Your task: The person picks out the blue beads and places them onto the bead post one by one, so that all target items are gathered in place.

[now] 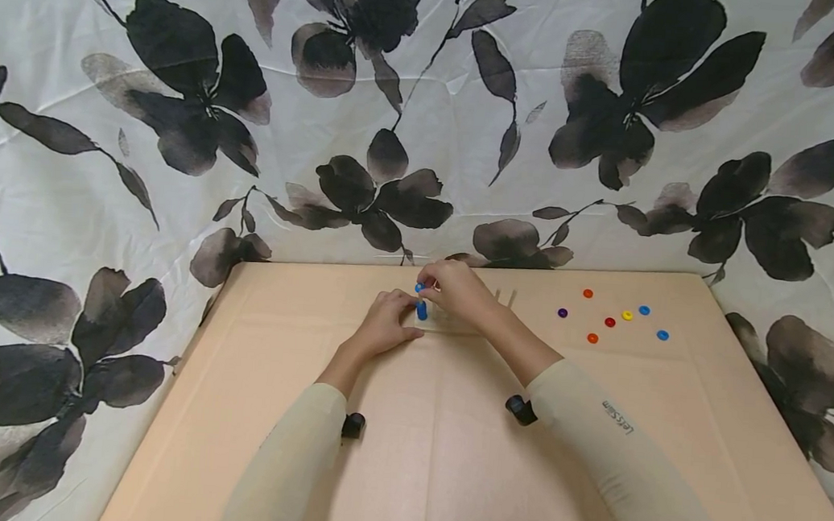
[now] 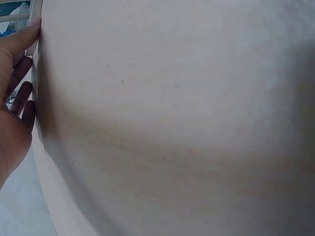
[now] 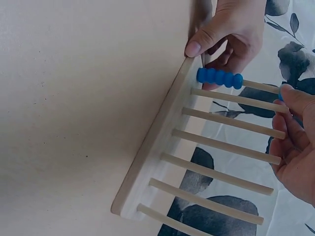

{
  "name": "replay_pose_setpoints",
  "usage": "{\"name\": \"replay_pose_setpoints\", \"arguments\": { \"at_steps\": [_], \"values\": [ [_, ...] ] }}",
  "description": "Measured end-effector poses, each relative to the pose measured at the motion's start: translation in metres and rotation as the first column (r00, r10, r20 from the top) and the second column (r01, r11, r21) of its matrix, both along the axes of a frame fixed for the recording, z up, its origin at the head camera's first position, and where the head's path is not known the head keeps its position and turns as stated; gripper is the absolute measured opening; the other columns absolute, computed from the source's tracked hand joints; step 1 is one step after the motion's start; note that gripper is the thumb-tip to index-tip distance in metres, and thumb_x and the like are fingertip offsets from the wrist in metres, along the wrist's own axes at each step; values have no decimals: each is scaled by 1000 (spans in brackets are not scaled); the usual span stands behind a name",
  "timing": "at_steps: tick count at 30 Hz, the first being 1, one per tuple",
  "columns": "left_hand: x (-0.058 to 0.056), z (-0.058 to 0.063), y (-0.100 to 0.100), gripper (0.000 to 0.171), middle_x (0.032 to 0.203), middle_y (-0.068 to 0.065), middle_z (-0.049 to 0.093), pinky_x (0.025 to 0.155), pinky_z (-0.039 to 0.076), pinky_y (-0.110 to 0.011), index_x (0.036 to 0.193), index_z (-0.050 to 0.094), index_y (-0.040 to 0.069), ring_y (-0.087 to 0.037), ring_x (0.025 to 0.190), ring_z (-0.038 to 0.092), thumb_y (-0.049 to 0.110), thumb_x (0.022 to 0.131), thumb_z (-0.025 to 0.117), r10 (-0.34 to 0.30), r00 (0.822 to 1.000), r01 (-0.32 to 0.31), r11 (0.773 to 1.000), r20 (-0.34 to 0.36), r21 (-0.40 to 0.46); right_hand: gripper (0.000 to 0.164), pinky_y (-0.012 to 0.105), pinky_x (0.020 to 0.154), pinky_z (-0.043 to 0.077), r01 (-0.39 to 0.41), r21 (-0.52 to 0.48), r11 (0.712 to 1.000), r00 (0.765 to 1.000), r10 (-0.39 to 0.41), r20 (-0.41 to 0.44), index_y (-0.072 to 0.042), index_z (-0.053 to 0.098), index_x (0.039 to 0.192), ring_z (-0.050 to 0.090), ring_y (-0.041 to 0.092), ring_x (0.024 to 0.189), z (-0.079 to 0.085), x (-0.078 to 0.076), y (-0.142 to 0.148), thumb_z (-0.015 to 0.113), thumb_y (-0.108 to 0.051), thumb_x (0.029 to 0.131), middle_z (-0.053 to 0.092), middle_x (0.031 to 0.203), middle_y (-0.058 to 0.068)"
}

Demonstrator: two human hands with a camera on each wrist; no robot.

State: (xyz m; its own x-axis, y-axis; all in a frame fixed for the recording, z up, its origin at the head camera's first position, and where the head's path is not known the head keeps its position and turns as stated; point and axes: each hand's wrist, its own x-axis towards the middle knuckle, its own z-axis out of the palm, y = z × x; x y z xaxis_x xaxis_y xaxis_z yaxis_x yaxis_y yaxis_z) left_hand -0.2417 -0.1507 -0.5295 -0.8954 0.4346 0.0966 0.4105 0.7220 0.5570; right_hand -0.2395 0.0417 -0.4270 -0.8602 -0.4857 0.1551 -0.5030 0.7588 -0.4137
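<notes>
While I look down through the head view, the right hand (image 1: 458, 294) pinches a blue bead (image 1: 419, 287) just above a blue stack (image 1: 421, 310) near the far edge of the table (image 1: 402, 469), with the left hand (image 1: 383, 324) close beside it. Loose beads (image 1: 609, 322) lie to the right, spread apart, I suppose, so that each can be picked up singly. From the left wrist view, I see the left hand gripping one end of a wooden rack (image 2: 36, 9), thumb against its edge, presumably to steady it. Over in the right wrist view, I find pegs (image 3: 221, 146) standing in a row along the rack; the stack sits at the foot of the end peg, nearest the left hand. The right hand holds the bead at that peg's tip, probably for alignment; whether it is threaded, I cannot tell.
</notes>
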Motion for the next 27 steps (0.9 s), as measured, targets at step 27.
{"name": "replay_pose_setpoints", "arguments": {
  "at_steps": [27],
  "values": [
    [-3, -1, 1, 59, 133, -9, 63, 111, 41, -43, 132, 67, 6, -31, 126, 50, 30, 82, 88, 20, 999, -20, 1000, 41, -12, 24, 37, 91, 57, 60, -36, 998, 998, -59, 33, -8, 75, 115, 68, 22, 102, 6, 4, 25, 77, -21, 95, 75, 106, 5]
  ]
}}
